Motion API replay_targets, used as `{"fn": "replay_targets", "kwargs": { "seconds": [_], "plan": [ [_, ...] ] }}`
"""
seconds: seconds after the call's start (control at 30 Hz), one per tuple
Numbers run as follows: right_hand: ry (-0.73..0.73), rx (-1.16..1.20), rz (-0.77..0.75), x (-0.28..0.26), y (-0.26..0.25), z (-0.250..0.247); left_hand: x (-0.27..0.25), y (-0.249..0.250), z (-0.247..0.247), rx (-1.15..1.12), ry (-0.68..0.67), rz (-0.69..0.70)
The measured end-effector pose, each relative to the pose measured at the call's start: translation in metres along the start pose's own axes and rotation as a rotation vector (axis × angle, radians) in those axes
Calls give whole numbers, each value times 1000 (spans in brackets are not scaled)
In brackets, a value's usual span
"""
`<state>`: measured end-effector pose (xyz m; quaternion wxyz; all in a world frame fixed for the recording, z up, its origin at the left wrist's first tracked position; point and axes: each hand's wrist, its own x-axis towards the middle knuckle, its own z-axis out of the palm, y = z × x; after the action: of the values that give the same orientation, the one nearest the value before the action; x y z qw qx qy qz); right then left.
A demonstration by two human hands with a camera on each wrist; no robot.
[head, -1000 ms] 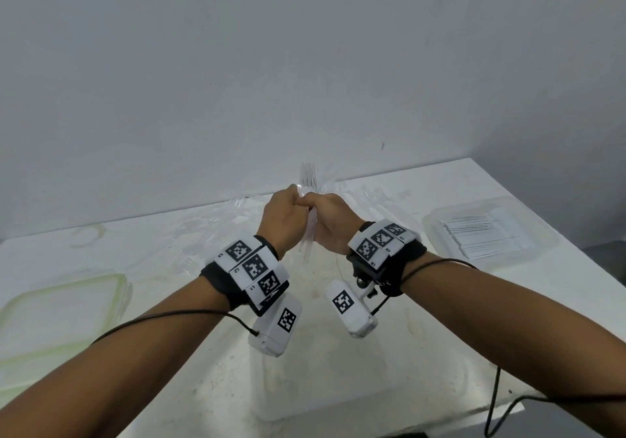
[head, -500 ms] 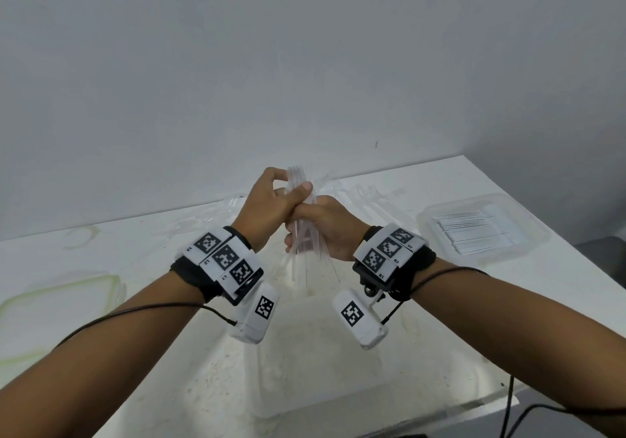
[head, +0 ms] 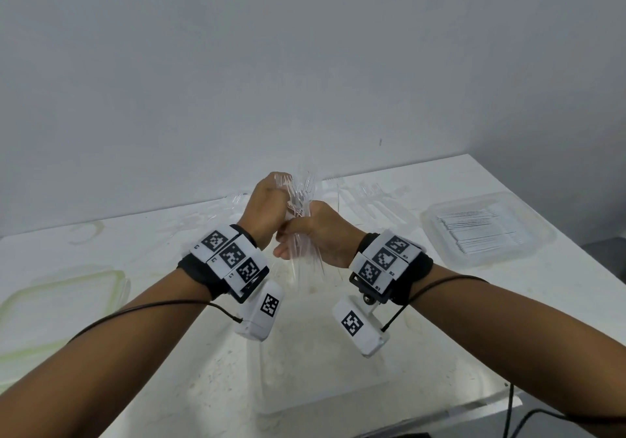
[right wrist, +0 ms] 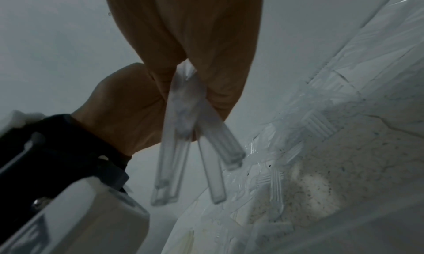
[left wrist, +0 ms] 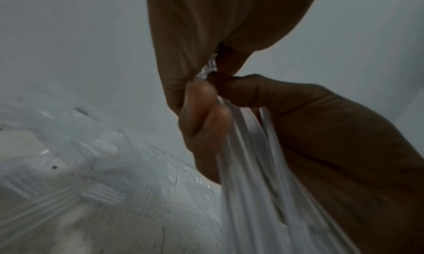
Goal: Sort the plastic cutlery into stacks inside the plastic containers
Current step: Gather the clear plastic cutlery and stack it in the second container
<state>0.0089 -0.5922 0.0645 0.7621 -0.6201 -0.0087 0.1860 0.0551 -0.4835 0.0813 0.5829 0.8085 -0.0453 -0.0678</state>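
Head view, left to right. A clear green-rimmed container [head: 64,305] sits at the left edge of the white desk [head: 338,363]. Just right of it, the left hand [head: 267,210] is raised above the desk centre, its fingers curled round the upper part of a bundle of clear plastic forks [head: 299,207]; the tines fan out above the knuckles and point up toward the wall. The right hand [head: 321,234] touches the left and grips the same bundle lower down, the handles hanging below it. Each grip is thus closed on the forks. A shallow clear container [head: 325,380] lies on the desk beneath the wrists; whether it holds anything cannot be told. Loose clear cutlery [head: 372,197] lies scattered along the far edge of the desk beside the wall. At the far right, well apart from the hands, a clear container [head: 440,220] holds a stack of white cutlery [head: 484,231].

Left wrist view: the left hand [left wrist: 201,40] and right hand [left wrist: 321,131] meet on the forks [left wrist: 252,167], the handles spreading downward.

Right wrist view: the right hand [right wrist: 195,31] clasps the forks [right wrist: 185,112], the handle ends splaying out below, with the left hand [right wrist: 119,109] alongside.
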Motion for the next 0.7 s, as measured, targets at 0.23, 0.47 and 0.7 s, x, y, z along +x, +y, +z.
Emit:
{"fn": "replay_targets", "kwargs": {
  "seconds": [0.23,0.47,0.7],
  "plan": [
    [-16,59,43,2,-2,-6,-4,1,-1,-279,-131,-66],
    [-71,153,77,2,-4,-9,4,-9,-6,-322,-93,-62],
    [-71,90,99,0,-7,-8,10,-4,-9,-286,-15,-68]
  ]
}}
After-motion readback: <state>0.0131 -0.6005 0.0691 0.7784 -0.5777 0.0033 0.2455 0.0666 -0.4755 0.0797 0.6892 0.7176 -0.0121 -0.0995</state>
